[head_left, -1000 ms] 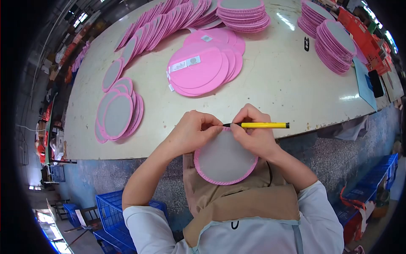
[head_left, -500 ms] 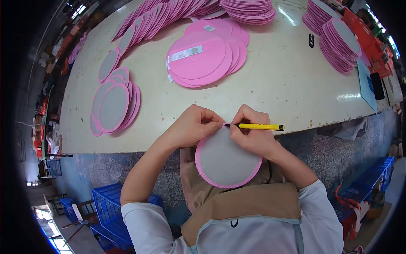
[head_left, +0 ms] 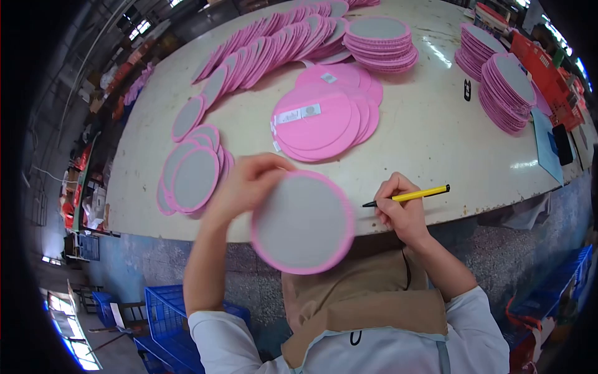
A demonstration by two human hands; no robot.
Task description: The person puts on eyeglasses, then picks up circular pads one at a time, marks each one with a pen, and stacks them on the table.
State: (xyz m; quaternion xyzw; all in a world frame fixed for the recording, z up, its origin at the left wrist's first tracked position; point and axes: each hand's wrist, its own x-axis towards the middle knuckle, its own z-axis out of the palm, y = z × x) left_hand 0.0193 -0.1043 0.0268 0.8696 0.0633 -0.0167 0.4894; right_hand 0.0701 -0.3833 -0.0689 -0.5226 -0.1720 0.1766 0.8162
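My left hand [head_left: 252, 184] is closed on the upper left rim of a grey disc with a pink edge [head_left: 303, 224], lifted in front of the table's near edge. A yellow marker [head_left: 420, 194] is gripped in my right hand [head_left: 400, 206], its black tip uncovered and pointing left, apart from the disc. Beyond my left hand, several grey discs with pink edges [head_left: 195, 179] overlap on the table. Pink discs with white labels [head_left: 317, 124] lie further back in the middle.
Long rows of discs [head_left: 274, 53] and a stack [head_left: 380, 47] stand at the back of the table [head_left: 436, 143]. To the right are more stacks [head_left: 507, 87], small black snips [head_left: 467, 90], a red basket [head_left: 539, 68] and a phone [head_left: 562, 143]. Blue crates [head_left: 165, 311] sit below left.
My left hand has moved left with the disc, away from my right hand. The marker tip has come off the disc's rim, and my right hand has shifted right. The view has shifted too.
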